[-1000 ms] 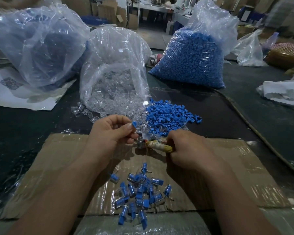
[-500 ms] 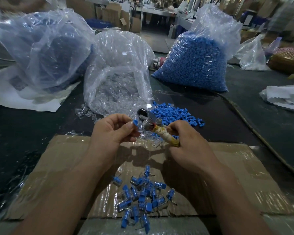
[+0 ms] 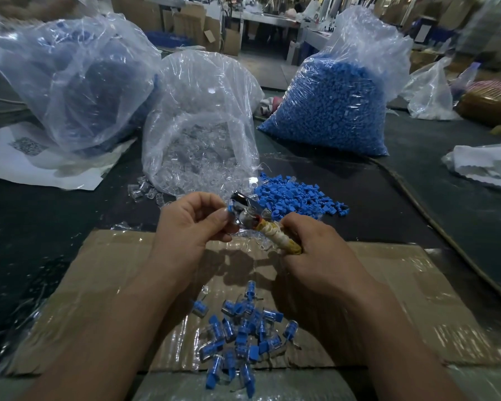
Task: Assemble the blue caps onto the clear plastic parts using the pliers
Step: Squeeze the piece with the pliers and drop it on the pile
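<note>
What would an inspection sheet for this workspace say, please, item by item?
Surface: dark mat with a taped cardboard sheet in front.
Job's things: pliers, loose blue caps, bag of clear parts, bag of blue caps, finished pieces heaped on the cardboard.
Clutter: large filled bag on white paper at far left; crumpled white plastic at right.
Hands: left hand pinches a blue cap at the pliers' head; right hand grips the wrapped handle.
Cables: cord-like line along the mat's right side; cannot tell what it is.
Surroundings: cardboard boxes and benches behind, blurred.
</note>
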`<action>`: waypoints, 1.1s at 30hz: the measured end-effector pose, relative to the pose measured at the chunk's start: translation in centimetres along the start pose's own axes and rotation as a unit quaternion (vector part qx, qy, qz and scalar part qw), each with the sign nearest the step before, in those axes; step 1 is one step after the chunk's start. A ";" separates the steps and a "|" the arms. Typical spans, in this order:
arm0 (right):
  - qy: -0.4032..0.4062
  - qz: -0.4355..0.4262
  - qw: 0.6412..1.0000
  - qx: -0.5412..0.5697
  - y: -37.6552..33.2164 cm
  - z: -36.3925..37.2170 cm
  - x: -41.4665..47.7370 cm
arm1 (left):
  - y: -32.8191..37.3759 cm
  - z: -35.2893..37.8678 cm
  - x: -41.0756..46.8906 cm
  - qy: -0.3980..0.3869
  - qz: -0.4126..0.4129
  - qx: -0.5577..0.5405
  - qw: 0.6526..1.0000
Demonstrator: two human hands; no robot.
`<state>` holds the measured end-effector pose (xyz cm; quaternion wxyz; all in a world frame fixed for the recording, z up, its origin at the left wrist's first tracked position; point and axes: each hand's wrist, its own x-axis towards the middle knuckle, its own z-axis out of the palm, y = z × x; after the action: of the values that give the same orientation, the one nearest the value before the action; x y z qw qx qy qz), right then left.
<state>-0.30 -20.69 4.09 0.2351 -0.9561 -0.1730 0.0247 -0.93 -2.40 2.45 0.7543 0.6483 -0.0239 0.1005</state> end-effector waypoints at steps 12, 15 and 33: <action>0.019 0.006 1.000 0.019 -0.3 0.0 -0.1 | 0.8 0.6 -0.7 0.021 0.027 0.050 0.998; 0.024 0.003 1.000 0.012 -0.2 0.2 0.0 | 0.8 0.5 -0.7 0.022 0.019 0.050 0.998; -0.080 0.039 0.995 -0.054 0.5 -1.1 -0.3 | 1.4 -1.1 -0.5 -0.089 -0.105 0.010 0.991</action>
<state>-0.28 -21.74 4.81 0.1678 -0.9683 -0.1547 0.1012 -1.78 -1.18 3.56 0.7489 0.6613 -0.0218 -0.0365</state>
